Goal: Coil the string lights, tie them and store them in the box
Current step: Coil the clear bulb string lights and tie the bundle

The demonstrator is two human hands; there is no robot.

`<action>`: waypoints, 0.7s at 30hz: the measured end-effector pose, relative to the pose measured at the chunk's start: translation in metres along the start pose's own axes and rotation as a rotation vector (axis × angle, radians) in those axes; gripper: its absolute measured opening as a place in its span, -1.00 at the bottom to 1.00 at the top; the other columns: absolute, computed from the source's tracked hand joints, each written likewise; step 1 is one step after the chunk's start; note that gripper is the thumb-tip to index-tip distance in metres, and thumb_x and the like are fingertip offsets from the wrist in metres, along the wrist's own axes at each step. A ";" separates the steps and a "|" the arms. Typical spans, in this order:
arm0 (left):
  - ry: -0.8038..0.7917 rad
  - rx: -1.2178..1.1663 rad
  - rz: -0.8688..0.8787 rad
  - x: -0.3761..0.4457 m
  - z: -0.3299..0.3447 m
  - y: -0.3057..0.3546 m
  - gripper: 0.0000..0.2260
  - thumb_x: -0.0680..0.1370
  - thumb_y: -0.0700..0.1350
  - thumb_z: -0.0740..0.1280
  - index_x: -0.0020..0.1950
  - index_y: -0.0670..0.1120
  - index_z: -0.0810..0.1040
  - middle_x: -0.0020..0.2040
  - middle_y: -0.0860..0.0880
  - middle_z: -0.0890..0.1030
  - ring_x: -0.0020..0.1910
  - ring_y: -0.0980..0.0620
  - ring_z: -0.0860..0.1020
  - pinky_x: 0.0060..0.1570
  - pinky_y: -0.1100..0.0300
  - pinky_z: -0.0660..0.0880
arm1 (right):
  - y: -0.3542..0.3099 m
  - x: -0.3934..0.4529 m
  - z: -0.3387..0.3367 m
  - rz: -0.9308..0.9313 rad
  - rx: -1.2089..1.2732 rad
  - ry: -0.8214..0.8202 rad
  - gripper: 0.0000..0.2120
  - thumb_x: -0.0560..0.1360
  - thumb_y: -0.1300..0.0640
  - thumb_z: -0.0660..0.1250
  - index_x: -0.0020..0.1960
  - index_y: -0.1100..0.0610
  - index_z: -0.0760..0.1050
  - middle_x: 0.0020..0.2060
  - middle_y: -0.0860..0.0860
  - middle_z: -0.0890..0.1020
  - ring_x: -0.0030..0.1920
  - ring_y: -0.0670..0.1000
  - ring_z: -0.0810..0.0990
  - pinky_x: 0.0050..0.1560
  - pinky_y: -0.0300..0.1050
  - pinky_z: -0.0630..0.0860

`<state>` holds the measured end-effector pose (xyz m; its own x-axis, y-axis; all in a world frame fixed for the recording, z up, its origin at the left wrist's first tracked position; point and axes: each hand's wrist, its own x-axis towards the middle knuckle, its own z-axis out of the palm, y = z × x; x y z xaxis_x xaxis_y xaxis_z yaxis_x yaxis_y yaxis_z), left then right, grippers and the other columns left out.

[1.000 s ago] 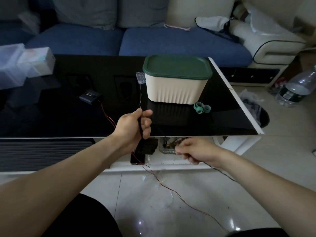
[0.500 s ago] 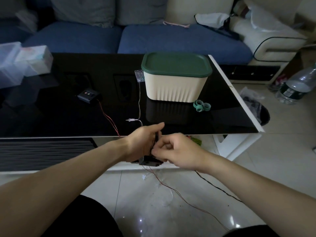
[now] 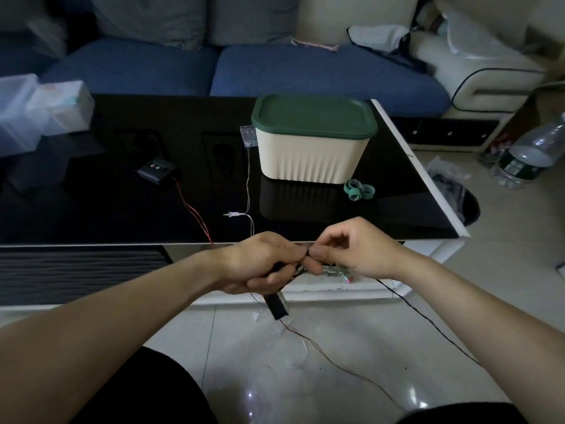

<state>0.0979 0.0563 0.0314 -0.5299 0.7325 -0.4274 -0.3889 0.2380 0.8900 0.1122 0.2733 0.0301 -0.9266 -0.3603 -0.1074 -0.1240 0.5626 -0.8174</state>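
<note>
Left hand (image 3: 263, 264) clenched round a black pack (image 3: 276, 306) and wire (image 3: 336, 367), right hand (image 3: 354, 249) pinching the same wire, fingertips touching just off the table (image 3: 91, 215) edge. Beyond the hands: lidded box (image 3: 312, 142), green ties (image 3: 359, 190) beside it, clear pack (image 3: 248, 136), black controller (image 3: 156, 170).

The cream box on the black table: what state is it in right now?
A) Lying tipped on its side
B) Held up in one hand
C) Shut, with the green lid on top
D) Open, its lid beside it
C: the green lid sits flat on the cream box, which stands upright on the black table, away from both hands.
</note>
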 end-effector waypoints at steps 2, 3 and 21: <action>0.027 -0.047 -0.009 0.000 0.000 0.002 -0.63 0.71 -0.11 0.05 0.10 -0.31 0.57 -0.60 -0.01 0.27 -0.70 0.13 0.17 -0.62 0.28 0.05 | 0.004 0.000 -0.004 0.027 -0.033 0.028 -0.75 0.46 -0.14 0.42 -0.13 0.03 0.70 -0.27 -0.05 0.71 -0.26 -0.13 0.62 -0.18 -0.15 0.52; 0.055 -0.090 0.009 0.000 0.001 0.003 -0.63 0.71 -0.11 0.04 0.04 -0.30 0.56 -0.61 -0.01 0.25 -0.71 0.12 0.15 -0.64 0.30 0.06 | 0.006 0.000 -0.006 0.041 -0.049 0.025 -0.77 0.50 -0.13 0.40 -0.16 0.01 0.69 -0.31 -0.06 0.69 -0.29 -0.13 0.59 -0.20 -0.14 0.51; 0.634 -0.586 0.327 0.011 -0.006 0.016 -0.62 0.73 0.01 -0.06 0.07 -0.20 0.44 -0.39 -0.08 0.61 -0.48 0.00 0.58 -0.49 0.25 0.47 | -0.011 -0.004 0.039 0.152 -0.470 -0.335 -0.68 0.68 -0.03 0.13 0.02 0.08 0.62 -0.16 -0.02 0.61 -0.11 -0.02 0.56 -0.09 -0.07 0.47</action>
<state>0.0812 0.0643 0.0400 -0.9269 0.1785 -0.3301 -0.3750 -0.4071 0.8328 0.1315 0.2394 0.0176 -0.7934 -0.4223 -0.4385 -0.2134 0.8675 -0.4494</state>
